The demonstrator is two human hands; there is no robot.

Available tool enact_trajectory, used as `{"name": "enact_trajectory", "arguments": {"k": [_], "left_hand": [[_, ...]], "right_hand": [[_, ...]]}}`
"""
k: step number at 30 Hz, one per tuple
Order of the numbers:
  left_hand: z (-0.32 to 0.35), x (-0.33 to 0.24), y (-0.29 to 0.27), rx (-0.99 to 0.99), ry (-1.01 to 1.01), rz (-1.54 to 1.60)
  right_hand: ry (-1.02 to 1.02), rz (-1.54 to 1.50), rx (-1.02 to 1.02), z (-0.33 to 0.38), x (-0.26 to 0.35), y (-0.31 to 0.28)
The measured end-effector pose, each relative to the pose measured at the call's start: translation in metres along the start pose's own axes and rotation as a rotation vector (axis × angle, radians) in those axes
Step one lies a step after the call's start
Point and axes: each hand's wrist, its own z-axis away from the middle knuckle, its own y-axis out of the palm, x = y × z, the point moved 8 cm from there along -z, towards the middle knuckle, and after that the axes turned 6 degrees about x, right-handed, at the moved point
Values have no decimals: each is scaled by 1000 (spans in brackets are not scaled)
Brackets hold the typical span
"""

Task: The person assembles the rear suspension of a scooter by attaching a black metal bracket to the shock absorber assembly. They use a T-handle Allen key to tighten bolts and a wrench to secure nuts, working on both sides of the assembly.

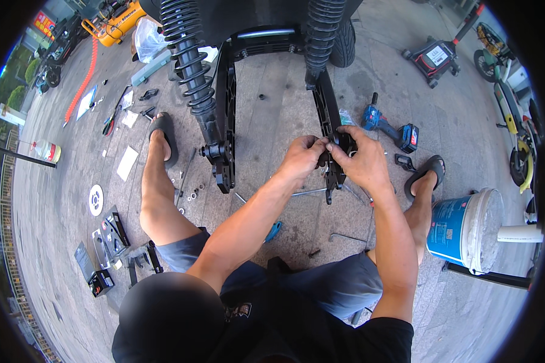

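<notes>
Both my hands are at the rear end of the right arm of a black swingarm [327, 109]. My left hand [303, 158] comes at it from the inner side, with thumb and forefinger pinched together; whatever is between them is too small or hidden to make out. From the outer side my right hand [367, 162] curls its fingers and thumb around a dark part [345, 141] at the arm's end. The fingertips of both hands nearly meet there. A black coil-spring shock absorber [322, 39] reaches down to this arm, and a second shock absorber [191, 66] joins the left arm's end.
A blue cordless impact wrench [389, 126] lies right of the arm. Beside my right leg stands a blue-and-white bucket [466, 230]. A red-and-black floor jack [435, 59] is farther right. Washers [192, 195], an open box [95, 277] and an orange compressor [116, 24] are leftward.
</notes>
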Motion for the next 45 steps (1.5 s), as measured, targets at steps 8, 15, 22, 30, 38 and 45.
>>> {"name": "enact_trajectory", "arguments": {"k": [8,15,22,30,38,45], "left_hand": [[2,-7,0,48,80,-48],[-3,1,-1,66,53,58],[1,2,0,86,17,38],[-1,8,-3,55,18,102],[-3,10,-4,77,0,143],[-2,4,-8,67,-2,81]], "right_hand": [[1,5,-1,1,1,-1],[33,-12,17,1,0,0],[30,30,7,0,0,-1],[25,-12,19,2,0,-2],[10,-8,9,1,0,-2],[16,-14,16,2,-2,-2]]}}
